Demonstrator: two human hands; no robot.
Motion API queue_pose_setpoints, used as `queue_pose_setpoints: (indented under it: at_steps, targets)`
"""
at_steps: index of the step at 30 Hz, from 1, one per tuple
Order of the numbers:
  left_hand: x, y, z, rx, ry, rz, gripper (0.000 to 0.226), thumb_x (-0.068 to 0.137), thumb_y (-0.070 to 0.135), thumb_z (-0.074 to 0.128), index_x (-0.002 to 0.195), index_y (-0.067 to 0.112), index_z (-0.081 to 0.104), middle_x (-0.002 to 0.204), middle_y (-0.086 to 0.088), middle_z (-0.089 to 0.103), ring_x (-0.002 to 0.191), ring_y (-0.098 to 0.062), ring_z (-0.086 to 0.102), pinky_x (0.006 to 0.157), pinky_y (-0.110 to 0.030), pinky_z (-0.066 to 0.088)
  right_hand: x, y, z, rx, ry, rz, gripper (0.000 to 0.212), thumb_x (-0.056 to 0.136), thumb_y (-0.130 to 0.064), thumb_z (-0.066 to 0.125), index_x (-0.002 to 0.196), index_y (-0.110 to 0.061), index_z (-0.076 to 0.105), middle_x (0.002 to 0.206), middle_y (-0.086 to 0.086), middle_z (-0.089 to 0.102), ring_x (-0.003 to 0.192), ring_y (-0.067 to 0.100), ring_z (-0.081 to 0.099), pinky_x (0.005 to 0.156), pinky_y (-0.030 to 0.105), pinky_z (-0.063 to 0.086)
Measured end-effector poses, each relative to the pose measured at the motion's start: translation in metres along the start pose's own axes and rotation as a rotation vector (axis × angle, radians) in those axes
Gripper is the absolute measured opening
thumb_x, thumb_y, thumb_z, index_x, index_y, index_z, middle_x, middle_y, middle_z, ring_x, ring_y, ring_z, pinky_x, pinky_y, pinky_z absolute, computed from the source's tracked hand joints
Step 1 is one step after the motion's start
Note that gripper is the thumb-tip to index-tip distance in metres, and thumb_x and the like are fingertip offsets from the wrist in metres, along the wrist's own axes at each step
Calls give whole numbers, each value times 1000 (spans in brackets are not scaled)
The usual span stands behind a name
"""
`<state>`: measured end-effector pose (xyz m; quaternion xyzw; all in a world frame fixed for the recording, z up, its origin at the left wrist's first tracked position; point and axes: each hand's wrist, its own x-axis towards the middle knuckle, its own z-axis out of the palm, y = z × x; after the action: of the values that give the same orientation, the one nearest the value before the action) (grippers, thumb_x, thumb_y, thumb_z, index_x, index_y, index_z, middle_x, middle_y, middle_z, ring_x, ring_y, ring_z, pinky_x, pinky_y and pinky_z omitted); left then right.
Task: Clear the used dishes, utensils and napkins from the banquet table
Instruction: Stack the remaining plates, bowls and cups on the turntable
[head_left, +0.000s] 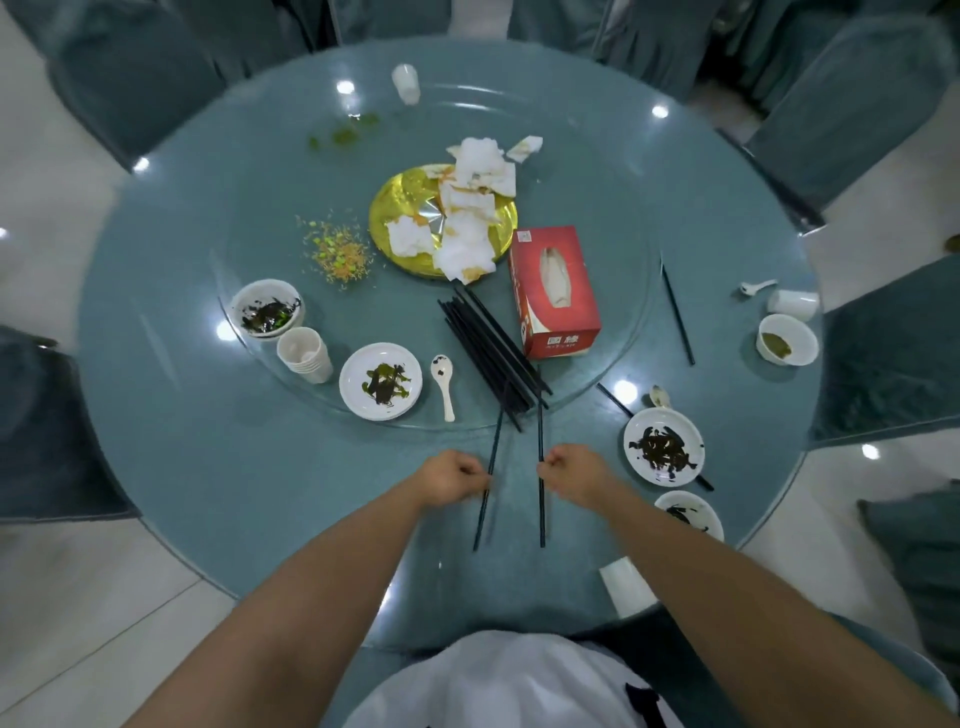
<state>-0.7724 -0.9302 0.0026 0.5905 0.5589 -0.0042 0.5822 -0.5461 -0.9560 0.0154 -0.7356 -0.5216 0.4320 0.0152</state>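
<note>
Both hands reach out over the near edge of the round teal desk (208, 467), each pinching one black chopstick. The left hand (451, 478) has its fingers curled around the left chopstick (488, 480), which runs from near the desk's 6 o'clock edge up toward the centre, leaning slightly right. The right hand (571, 475) pinches the right chopstick (541, 467), which stands nearly straight along the same line, just beside the other. Their far tips touch or overlap a loose bundle of black chopsticks (488, 353) lying on the glass turntable (613, 218), just at 6 o'clock of its centre. A red tissue box (553, 291) lies to the right of the bundle. A gold plate (400, 208) at the turntable's centre carries crumpled used napkins (467, 208). At 8 o'clock on the turntable sit a soiled bowl (267, 312), a stack of paper cups (305, 356), a dirty white plate (381, 382) and a white spoon (444, 382). At 4 o'clock on the desk lie two more dirty plates (664, 447), and at 3 o'clock a bowl with green residue (787, 340), a tipped cup (792, 304), a small spoon (756, 287) and a single chopstick (677, 314). Another cup (406, 83) is at 12 o'clock.
</note>
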Motion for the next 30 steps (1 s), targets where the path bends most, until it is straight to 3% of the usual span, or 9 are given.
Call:
queue_pose_setpoints:
  at_steps: [2,5,8,14,17,21,26,28,30]
  targets:
    - [-1,13,-10,-130,19,20,18,91,26,68,76,16,67,68,2,63,59,-7,53,53,-16,42,4,-16,-8,75,-15,-52,20,90,-25,60,84,-6,63,72,3,67,60,11,57,58,23,47]
    - [2,29,-20,-228,81,21,17,90,25,69,81,10,71,75,-1,66,60,-8,53,50,-17,39,11,-43,-17,123,-43,-121,19,90,-23,60,84,-6,65,75,8,71,62,14,62,63,29,52]
    - [5,40,-29,-269,135,31,19,90,24,70,88,6,72,76,-6,65,62,-11,52,53,-21,39,17,-65,-21,159,-89,-143,23,91,-24,62,89,-1,66,71,5,69,56,8,59,52,22,48]
    - [15,48,-44,-383,260,60,11,89,12,70,86,3,74,59,4,62,52,-4,49,46,-12,38,30,-86,-26,291,-104,-170,23,91,-24,67,92,-1,69,71,4,67,58,12,58,53,24,47]
    - [23,49,-49,-391,294,58,9,89,9,70,87,2,75,64,0,63,58,-6,53,53,-12,43,40,-89,-27,312,-116,-170,21,89,-24,69,91,-4,70,73,7,67,60,14,58,58,29,49]
    - [38,50,-50,-437,311,14,5,88,9,70,87,7,75,69,0,68,66,-8,60,66,-16,50,57,-91,-26,259,-87,-135,27,85,-31,73,91,-5,68,70,7,65,56,13,57,52,27,48]
    - [52,49,-55,-417,288,13,10,91,9,66,96,7,75,81,-4,71,69,-6,62,63,-12,48,79,-93,-25,204,-36,-71,25,79,-29,76,78,-10,61,64,4,54,58,17,51,52,32,46]
    - [58,48,-59,-367,286,19,10,92,10,65,94,11,74,85,-3,72,75,-8,63,77,-19,52,90,-96,-26,139,10,-65,17,79,-21,71,74,-13,57,66,5,52,61,18,49,59,41,52]
    - [64,45,-64,-319,294,9,10,92,11,64,92,13,74,84,0,72,77,-10,64,80,-23,52,102,-101,-30,51,73,-72,14,80,-17,67,72,-12,57,67,6,51,63,18,49,68,39,54]
